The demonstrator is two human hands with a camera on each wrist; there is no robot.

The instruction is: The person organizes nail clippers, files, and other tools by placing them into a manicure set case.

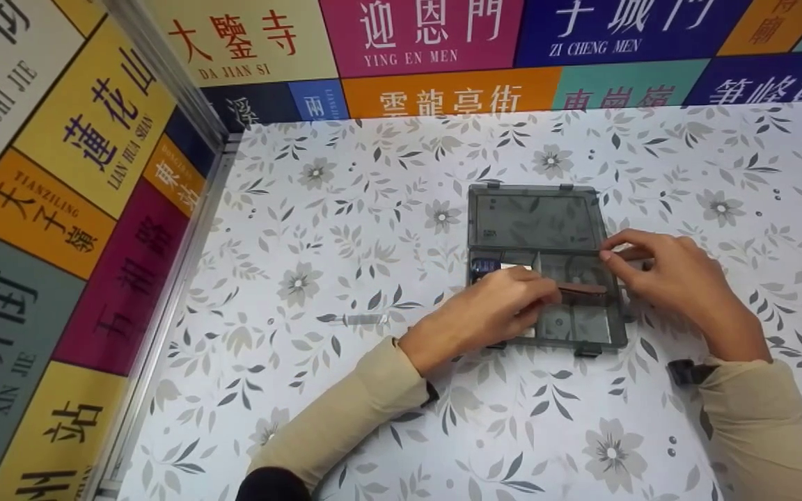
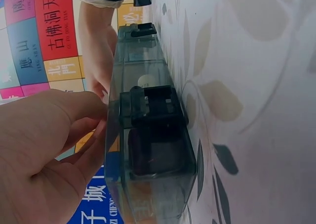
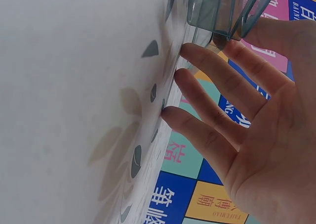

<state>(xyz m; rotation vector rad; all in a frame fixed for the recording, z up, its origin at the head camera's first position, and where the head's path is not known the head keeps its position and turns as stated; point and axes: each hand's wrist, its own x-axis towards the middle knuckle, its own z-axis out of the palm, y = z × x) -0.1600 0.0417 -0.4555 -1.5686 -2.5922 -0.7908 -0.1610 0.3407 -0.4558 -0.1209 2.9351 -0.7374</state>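
Note:
A smoky-grey translucent compartment box (image 1: 537, 216) lies on the table with its lid folded back. My left hand (image 1: 491, 306) is over its front part, fingertips pinching one end of slim reddish-brown tweezers (image 1: 582, 287) that lie across the compartments. In the left wrist view, the box wall (image 2: 148, 70) hides what those fingertips hold. My right hand (image 1: 679, 278) is at the box's right side, thumb and index finger pinching the corner near the hinge. Its other fingers (image 3: 212, 100) are spread out beside the box. A dark blue item (image 1: 486, 266) sits in the left compartment, partly covered by my left hand.
A thin clear tube-like object (image 1: 366, 319) lies on the flower-patterned tabletop (image 1: 373, 257), left of the box. Printed panels (image 1: 429, 35) stand along the back and left edges. Dark latches (image 1: 587, 351) stick out from the box's front.

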